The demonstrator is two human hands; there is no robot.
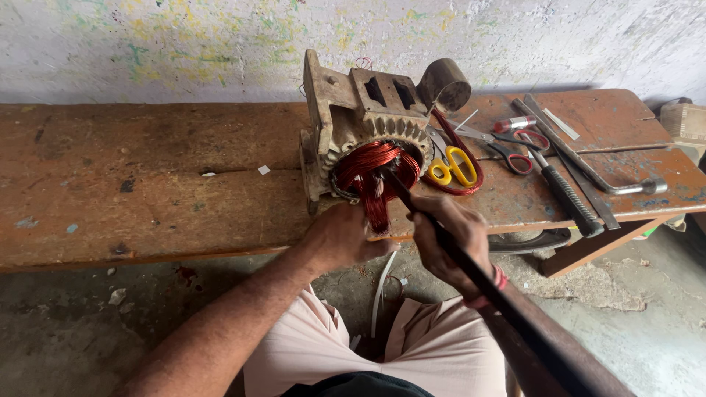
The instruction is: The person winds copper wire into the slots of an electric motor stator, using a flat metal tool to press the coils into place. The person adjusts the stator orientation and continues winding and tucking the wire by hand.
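The left hand [342, 239] pinches the red copper wire bundle [376, 180] to keep it still, while the right hand [448, 239] wraps its fingers around a black rod [471, 268] poking into the motor [364, 121].

Both bare forearms reach forward from the lap, converging ahead of the knees. The left hand [340, 239] is curled, knuckles up, fingers closed in a pinch. The right hand [452, 239] is fisted in a firm grip, its wrist bent slightly inward, the two hands just beside each other.
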